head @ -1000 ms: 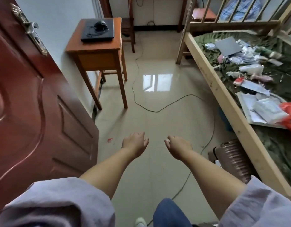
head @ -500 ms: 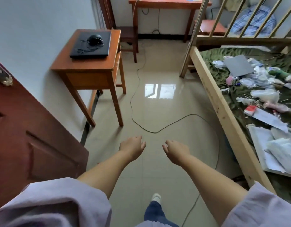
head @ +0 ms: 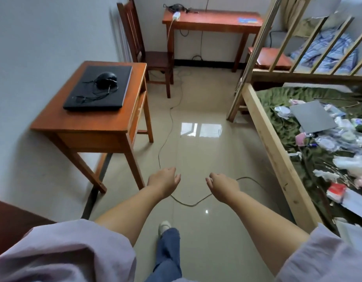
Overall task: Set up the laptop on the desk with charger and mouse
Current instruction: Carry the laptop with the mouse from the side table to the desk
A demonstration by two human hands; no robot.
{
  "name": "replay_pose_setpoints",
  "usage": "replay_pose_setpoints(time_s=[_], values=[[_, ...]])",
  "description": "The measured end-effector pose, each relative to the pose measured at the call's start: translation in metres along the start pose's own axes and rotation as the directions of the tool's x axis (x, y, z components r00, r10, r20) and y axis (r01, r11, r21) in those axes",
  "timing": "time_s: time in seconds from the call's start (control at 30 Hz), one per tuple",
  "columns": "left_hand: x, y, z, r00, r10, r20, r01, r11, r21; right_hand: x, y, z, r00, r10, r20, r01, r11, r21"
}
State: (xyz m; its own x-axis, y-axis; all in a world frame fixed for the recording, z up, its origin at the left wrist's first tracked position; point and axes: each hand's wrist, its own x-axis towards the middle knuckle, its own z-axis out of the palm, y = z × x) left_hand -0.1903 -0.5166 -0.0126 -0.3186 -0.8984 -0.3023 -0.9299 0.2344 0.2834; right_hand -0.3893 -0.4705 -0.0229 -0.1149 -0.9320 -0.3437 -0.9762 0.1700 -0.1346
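Hands empty, fingers loosely curled: left (head: 163, 183), right (head: 222, 185). Closed black laptop (head: 98, 89) on wooden worktop (head: 84, 127); black corded mouse (head: 105, 80) atop it.

A closed black laptop (head: 98, 89) is seen lying on a small wooden desk (head: 82, 125) by the wall, with a black mouse (head: 105, 80) and its loose cord resting on the lid. Both hands, left (head: 163, 181) and right (head: 223, 185), are held out empty, fingers loosely curled, above the tiled floor (head: 206, 151), where a cable (head: 165, 127) is trailed.
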Motion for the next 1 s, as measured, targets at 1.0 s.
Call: replay_pose_setpoints(time_s=[1.0], values=[[0.414,-0.178,-0.258,0.763,-0.592,-0.26,0.5,0.795,-0.342,0.585,-0.201,-0.261,0.781,-0.612,0.126,0.616,0.719,-0.322]])
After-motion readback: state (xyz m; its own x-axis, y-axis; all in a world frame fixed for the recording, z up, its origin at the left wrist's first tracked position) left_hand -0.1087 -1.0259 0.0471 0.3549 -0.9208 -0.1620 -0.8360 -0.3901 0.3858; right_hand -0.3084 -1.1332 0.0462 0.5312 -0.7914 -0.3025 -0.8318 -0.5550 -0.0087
